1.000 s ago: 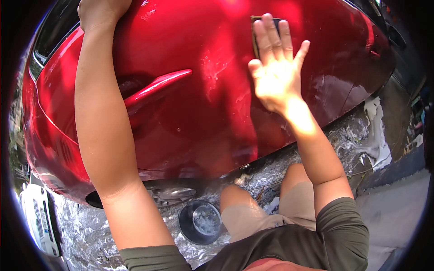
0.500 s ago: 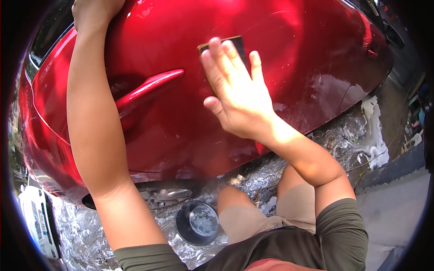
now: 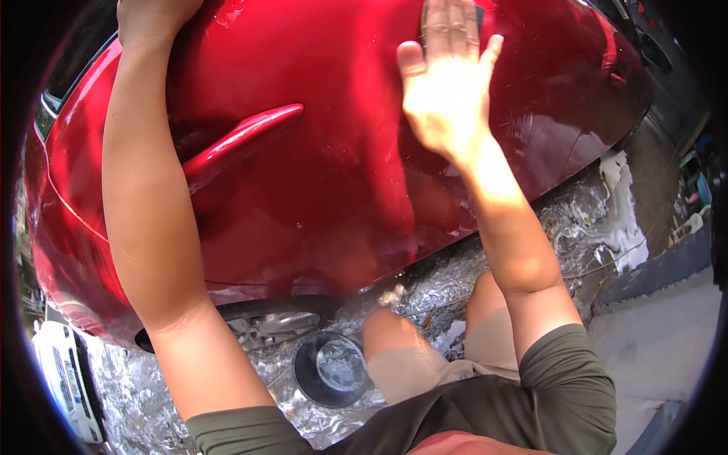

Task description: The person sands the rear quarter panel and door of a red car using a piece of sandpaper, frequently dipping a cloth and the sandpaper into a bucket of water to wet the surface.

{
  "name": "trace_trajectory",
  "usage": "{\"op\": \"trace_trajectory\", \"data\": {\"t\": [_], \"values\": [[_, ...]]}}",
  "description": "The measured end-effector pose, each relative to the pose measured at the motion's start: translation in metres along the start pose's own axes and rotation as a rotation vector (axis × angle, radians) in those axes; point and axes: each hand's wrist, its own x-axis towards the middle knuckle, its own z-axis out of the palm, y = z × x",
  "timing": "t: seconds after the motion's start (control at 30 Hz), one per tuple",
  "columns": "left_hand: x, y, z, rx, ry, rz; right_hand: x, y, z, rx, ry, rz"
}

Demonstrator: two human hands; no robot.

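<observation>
A glossy red car panel (image 3: 303, 212) curves across the view in front of me. My right hand (image 3: 449, 87) lies flat on a dark pad (image 3: 480, 17) with a tan edge, pressing it to the panel near the top of the view. Thumb and little finger stick out to the sides of the pad, most of which the hand covers. At the upper left, my left hand (image 3: 155, 15) rests on the car by a dark window; the picture's edge cuts off its fingers. Between the two arms juts a red door handle (image 3: 246, 138).
Below the car, a dark bucket (image 3: 305, 371) of cloudy water stands by a wheel (image 3: 279, 326). White suds (image 3: 623, 212) streak the wet ground. A grey ledge (image 3: 652, 326) borders the right, and a white vehicle (image 3: 64, 371) stands at lower left.
My right hand has slid the pad up and to the right over the red panel, and the arm has straightened. The left hand keeps its place on the car.
</observation>
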Motion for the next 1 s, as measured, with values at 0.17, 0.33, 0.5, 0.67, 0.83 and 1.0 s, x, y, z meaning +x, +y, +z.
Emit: {"op": "trace_trajectory", "data": {"t": [0.17,0.33,0.5,0.67,0.83,1.0], "values": [[0.001,0.010,-0.017,-0.010,-0.040,0.000,-0.017,-0.018,-0.008,0.055,-0.181,-0.196],[0.005,0.007,-0.008,-0.005,-0.012,-0.028,-0.011,-0.013,-0.004,0.053,-0.077,-0.032],[-0.002,0.007,0.001,-0.033,-0.012,-0.052,0.005,0.023,-0.006,-0.036,-0.086,-0.077],[-0.011,0.007,-0.007,-0.045,-0.050,-0.030,-0.018,-0.044,-0.007,0.157,-0.274,-0.269],[0.002,0.007,-0.013,-0.008,0.001,0.015,0.057,-0.022,-0.029,0.039,-0.477,0.013],[-0.016,0.005,-0.008,-0.108,-0.032,-0.027,-0.025,-0.055,-0.003,0.528,-0.128,-0.404]]}}
